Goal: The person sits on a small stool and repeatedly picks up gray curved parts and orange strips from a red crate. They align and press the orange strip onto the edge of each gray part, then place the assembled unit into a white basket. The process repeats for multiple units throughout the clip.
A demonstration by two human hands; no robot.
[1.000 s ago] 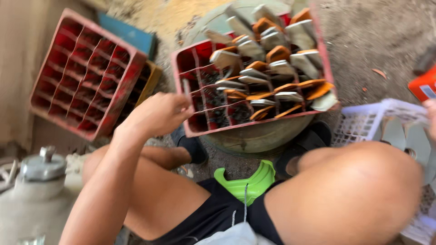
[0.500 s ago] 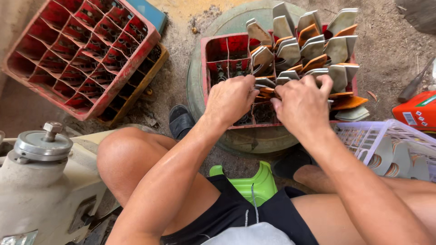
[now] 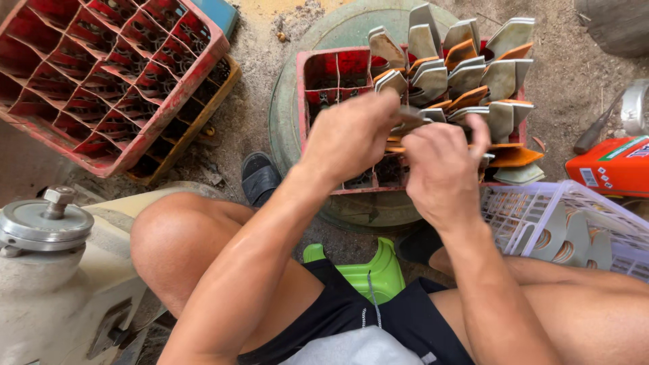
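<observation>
Head view: both hands meet over the red crate (image 3: 318, 101), which sits on a round green drum (image 3: 284, 115). The left hand (image 3: 348, 135) is curled nearly shut, its fingertips pinching a grey, flat metal piece (image 3: 409, 118). The right hand (image 3: 443, 165) is also curled, thumb up, touching the same piece from its near side; whether it truly grips it cannot be told. That piece lies roughly level, its long axis running from the left fingers toward the upright grey and orange pieces (image 3: 466, 74) just beyond. Half a second ago both hands were spread flat, lower on the crate; now they have drawn together.
</observation>
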